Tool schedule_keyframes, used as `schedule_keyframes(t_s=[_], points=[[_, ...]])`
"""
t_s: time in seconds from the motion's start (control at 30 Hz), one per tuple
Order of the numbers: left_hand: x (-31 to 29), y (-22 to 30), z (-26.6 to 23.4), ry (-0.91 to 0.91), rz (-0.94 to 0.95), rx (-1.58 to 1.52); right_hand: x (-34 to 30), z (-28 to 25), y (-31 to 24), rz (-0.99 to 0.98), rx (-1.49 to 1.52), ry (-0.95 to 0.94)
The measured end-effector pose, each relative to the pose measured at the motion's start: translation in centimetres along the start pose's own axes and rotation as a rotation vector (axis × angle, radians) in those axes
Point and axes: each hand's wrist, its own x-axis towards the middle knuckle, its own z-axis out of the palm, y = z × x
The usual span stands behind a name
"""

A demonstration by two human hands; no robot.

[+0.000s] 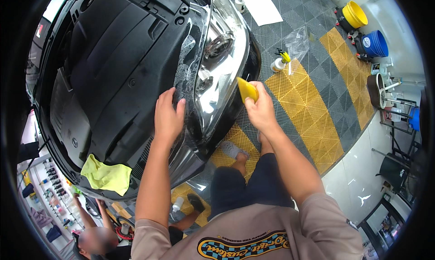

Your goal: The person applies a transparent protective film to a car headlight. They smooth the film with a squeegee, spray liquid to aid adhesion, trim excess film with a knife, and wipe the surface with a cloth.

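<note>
Right grip [262,109] clamps a yellow scraper [246,90] jutting toward the headlight [224,65]; left grip [168,117] lies spread.

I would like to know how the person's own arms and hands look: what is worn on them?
The left hand and the right hand wear no gloves, and no watch or bracelet shows at either wrist. The forearms are bare too. The short sleeves are loose and greyish brown; a small dark mark sits on the right one, too small to make out.

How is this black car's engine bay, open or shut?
Open: the broad black plastic engine-bay panels show plainly, uncovered, beside the long, clear-lensed headlight.
</note>
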Motion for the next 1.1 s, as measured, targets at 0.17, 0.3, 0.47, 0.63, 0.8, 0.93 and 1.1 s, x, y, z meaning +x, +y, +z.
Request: schedule_keyframes(t_s=[0.17,0.3,0.47,0.63,0.8,0.93,1.1], points=[[1.8,0.9,0.9,-0.037,-0.105,0.035,-9.6,-3.6,-13.4,-0.802,0.244,-0.538],[3.4,0.9,1.0,-0.088,-0.255,-0.099,-10.6,-8.6,-20.2,-0.991,0.335,-0.497],[5.4,2.1,1.8,-0.052,-0.243,-0.069,-9.6,-11.3,-23.0,-1.133,0.316,-0.143],[6.2,0.3,2.6,-0.065,-0.363,-0.28,-1.3,-15.2,-22.9,-1.123,0.363,-0.273],[6.4,3.5,1.6,-0.128,-0.509,-0.434,20.2,-26.2,-10.2,-0.279,0.303,-0.864],[7.4,4.3,0.9,-0.095,-0.75,-0.44,38.1,-27.2,15.9,0.279,-0.11,-0.224],[6.2,4.8,-0.3,-0.1,-0.837,-0.079,43.4,-24.8,26.9,0.404,-0.586,-0.561]])
